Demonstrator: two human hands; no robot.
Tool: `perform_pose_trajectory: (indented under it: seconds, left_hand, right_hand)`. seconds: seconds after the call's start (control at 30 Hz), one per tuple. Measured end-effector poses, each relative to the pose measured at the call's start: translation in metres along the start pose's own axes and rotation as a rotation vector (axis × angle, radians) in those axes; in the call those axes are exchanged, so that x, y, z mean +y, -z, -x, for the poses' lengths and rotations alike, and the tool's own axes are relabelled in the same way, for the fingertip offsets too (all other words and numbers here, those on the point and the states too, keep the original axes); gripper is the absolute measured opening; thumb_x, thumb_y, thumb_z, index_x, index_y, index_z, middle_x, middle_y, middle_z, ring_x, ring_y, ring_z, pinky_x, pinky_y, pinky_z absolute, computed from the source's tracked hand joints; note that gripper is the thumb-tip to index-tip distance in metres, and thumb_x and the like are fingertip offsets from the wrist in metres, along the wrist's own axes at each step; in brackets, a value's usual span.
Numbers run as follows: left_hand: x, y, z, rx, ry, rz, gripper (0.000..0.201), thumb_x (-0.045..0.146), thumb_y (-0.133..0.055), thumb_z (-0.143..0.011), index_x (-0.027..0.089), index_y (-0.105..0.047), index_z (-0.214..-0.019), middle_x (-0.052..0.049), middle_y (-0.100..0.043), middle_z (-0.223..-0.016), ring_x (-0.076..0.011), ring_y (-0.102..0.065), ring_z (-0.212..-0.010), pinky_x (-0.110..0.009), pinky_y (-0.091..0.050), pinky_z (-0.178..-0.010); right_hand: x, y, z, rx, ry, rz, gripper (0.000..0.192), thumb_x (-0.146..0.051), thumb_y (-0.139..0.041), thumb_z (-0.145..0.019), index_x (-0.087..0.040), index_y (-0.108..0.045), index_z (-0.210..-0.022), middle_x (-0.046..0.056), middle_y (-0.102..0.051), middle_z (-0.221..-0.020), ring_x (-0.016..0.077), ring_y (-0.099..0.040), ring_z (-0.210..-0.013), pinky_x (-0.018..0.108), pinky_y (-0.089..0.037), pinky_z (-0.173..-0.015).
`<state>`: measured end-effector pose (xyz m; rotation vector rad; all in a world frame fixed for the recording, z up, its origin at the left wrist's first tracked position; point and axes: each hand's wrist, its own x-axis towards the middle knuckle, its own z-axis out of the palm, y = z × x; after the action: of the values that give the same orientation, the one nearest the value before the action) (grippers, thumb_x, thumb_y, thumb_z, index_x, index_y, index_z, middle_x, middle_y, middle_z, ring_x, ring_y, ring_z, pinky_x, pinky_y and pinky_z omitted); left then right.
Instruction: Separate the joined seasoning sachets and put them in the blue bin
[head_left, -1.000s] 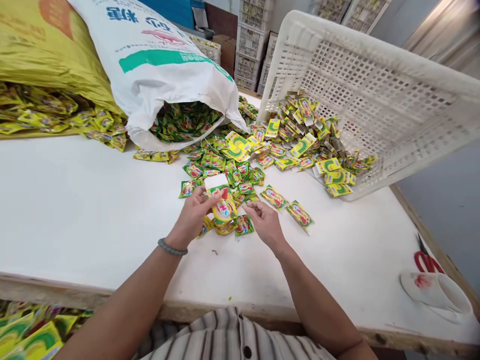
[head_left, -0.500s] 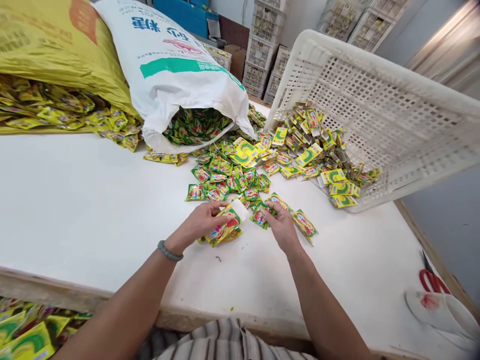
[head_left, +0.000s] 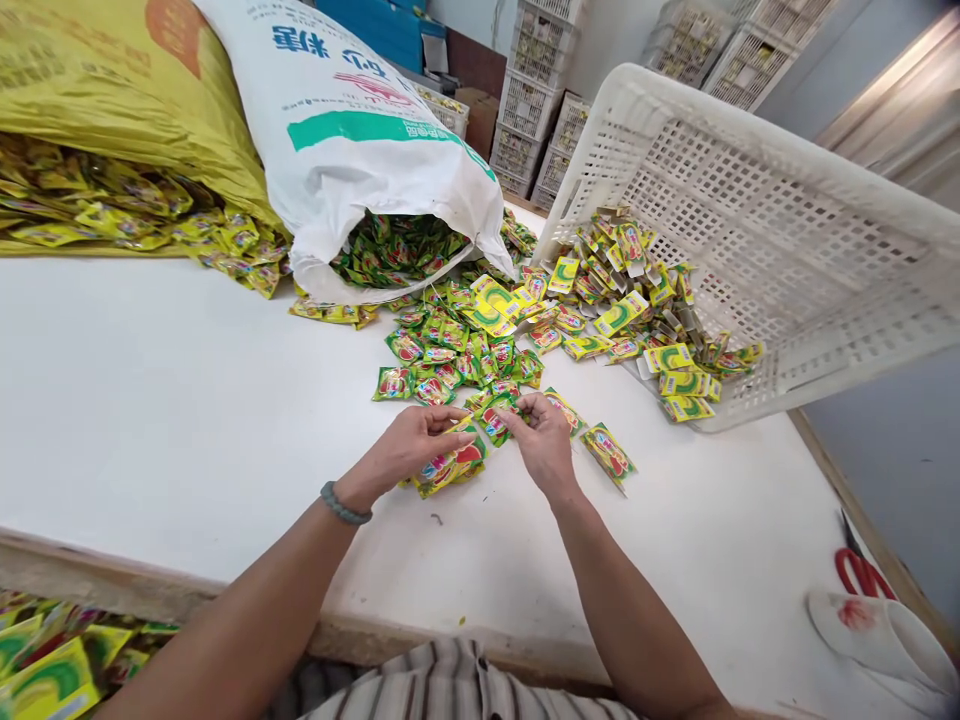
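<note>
My left hand [head_left: 411, 447], with a braided band at the wrist, is closed on a small yellow printed box [head_left: 452, 464]. In my right hand [head_left: 541, 443] a green candy packet [head_left: 495, 418] is pinched between thumb and fingers, right at the box's upper end. Whether the packet's edge is inside the box, I cannot tell. Under the box a little yellow packaging shows, mostly hidden. Two more yellow boxes lie to the right of my right hand, the nearer one [head_left: 609, 452] in full view. Beyond my hands spreads a loose pile of green packets [head_left: 450, 360].
A white sack [head_left: 390, 170] spills green packets; a yellow sack [head_left: 127, 90] with yellow packets stands left. At right, a tipped white crate [head_left: 795, 240] holds many small boxes [head_left: 619, 312]. Red-handled scissors [head_left: 862, 572] and a white cup [head_left: 862, 625] sit near the right edge.
My right hand has moved left with the green packet, bringing it up against the box. The white flap seen at the box's end is now covered. My left hand stays nearly in place.
</note>
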<state>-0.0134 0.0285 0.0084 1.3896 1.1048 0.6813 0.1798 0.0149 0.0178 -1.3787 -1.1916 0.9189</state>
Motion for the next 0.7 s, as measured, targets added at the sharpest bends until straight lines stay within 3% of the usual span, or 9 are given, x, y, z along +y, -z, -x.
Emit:
perform_pose_trajectory:
  seconds: [0.13,0.33,0.53,0.7]
  left_hand:
    - [-0.002,0.001,-0.001,-0.013,0.032,0.039,0.057,0.053,-0.073,-0.067,0.014,-0.068,-0.109,0.0,-0.066,-0.065,-0.0153,-0.056,-0.058,-0.023,-0.038,-0.051]
    - [0.005,0.005,0.0,0.094,0.026,0.141,0.053,0.05,-0.077,-0.062,0.013,-0.072,-0.101,-0.005,-0.072,-0.075,-0.0206,-0.064,-0.069,-0.026,-0.047,-0.057]
    - [0.01,0.007,0.003,0.028,0.016,0.154,0.048,0.048,-0.079,-0.061,0.014,-0.074,-0.094,-0.005,-0.07,-0.068,-0.0211,-0.064,-0.064,-0.027,-0.047,-0.051]
    - [0.01,0.009,0.003,0.045,0.041,0.201,0.051,0.046,-0.081,-0.059,0.013,-0.073,-0.097,-0.005,-0.071,-0.07,-0.0211,-0.065,-0.066,-0.027,-0.047,-0.053]
  right_hand:
    - [0.002,-0.008,0.003,0.085,-0.022,-0.005,0.032,-0.043,-0.074,-0.067,-0.019,-0.052,-0.068,-0.006,-0.046,-0.062,0.0092,-0.04,-0.056,0.023,-0.034,-0.052]
    - [-0.002,-0.01,0.001,-0.004,-0.023,-0.007,0.039,-0.047,-0.075,-0.065,-0.021,-0.046,-0.065,-0.007,-0.04,-0.058,0.0085,-0.037,-0.052,0.023,-0.033,-0.049]
    - [-0.002,-0.013,0.002,0.032,0.024,0.038,0.037,-0.047,-0.073,-0.068,-0.021,-0.046,-0.064,-0.006,-0.041,-0.058,0.0088,-0.035,-0.054,0.024,-0.032,-0.05]
    - [-0.006,-0.017,0.004,0.01,0.041,0.07,0.037,-0.045,-0.074,-0.066,-0.02,-0.047,-0.063,-0.006,-0.042,-0.06,0.0091,-0.036,-0.055,0.024,-0.033,-0.052]
